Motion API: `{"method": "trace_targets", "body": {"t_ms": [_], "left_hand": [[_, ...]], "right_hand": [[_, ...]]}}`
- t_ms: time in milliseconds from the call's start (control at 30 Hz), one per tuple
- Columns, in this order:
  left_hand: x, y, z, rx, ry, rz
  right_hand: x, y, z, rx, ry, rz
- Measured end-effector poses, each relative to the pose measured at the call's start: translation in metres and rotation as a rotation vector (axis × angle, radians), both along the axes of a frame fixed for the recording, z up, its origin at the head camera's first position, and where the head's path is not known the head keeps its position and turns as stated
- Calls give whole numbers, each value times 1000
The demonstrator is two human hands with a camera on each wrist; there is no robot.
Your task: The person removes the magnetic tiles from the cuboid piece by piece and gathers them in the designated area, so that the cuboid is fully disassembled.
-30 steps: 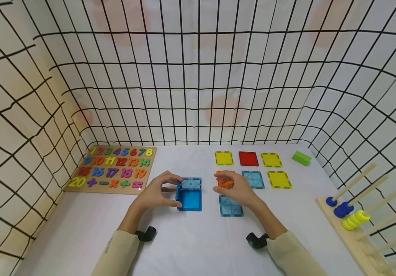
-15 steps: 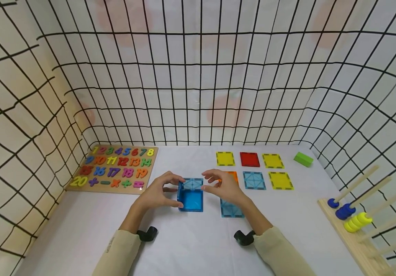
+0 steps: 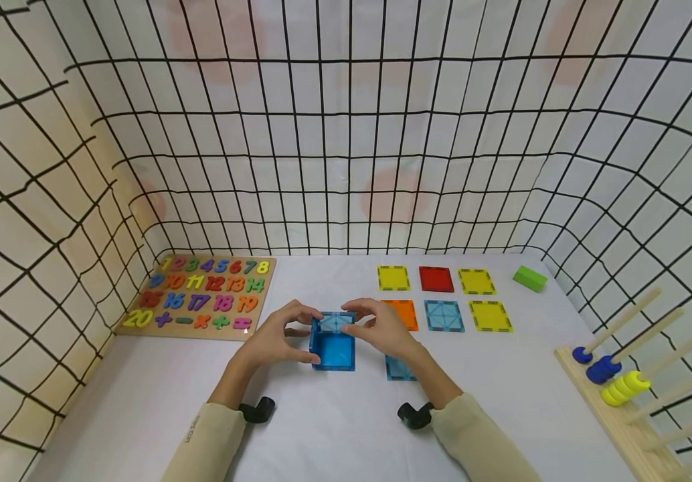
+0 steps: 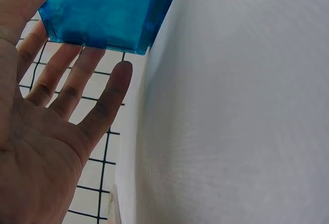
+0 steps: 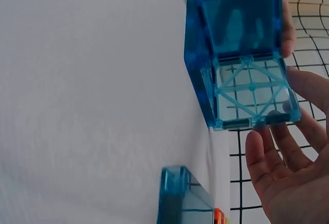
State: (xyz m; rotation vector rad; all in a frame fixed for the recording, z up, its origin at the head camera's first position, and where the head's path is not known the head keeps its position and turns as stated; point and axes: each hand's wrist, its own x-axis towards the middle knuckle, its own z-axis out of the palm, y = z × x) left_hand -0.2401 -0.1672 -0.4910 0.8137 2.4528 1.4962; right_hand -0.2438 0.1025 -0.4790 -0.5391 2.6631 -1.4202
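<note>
An open box shape of blue magnetic tiles [image 3: 335, 353] stands mid-table: a flat base, a left wall and a paler back wall. My left hand [image 3: 274, 337] grips the left wall by its edges, thumb at the front corner and fingers at the back. In the left wrist view that blue wall [image 4: 103, 16] hides part of the fingers. My right hand [image 3: 385, 328] pinches the right edge of the back wall, thumb in front and fingers behind. The right wrist view shows this light blue tile [image 5: 252, 87] with crossing ribs, upright against its darker neighbours.
Loose tiles lie to the right: yellow [image 3: 490, 316], red [image 3: 436, 279], orange [image 3: 405, 314] and light blue [image 3: 444, 316]. Another light blue tile [image 3: 400, 368] is partly under my right arm. A number board [image 3: 192, 329], green block [image 3: 529, 278] and peg abacus [image 3: 614, 418] flank them.
My right hand has moved left from above the orange tile to the back wall and now pinches its right edge. The left hand keeps its grip in place.
</note>
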Motion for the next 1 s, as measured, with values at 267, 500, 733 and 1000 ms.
{"method": "trace_targets", "body": {"t_ms": [267, 500, 733, 1000], "left_hand": [[0, 0, 0, 0, 36, 4], [1, 0, -1, -2, 37, 0], [0, 0, -3, -7, 48, -1], [-1, 2, -3, -28, 56, -5]], "right_hand": [[1, -12, -5, -19, 50, 38], [0, -20, -5, 25, 63, 21], [-1, -26, -2, 62, 52, -8], [-4, -21, 1, 70, 56, -8]]}}
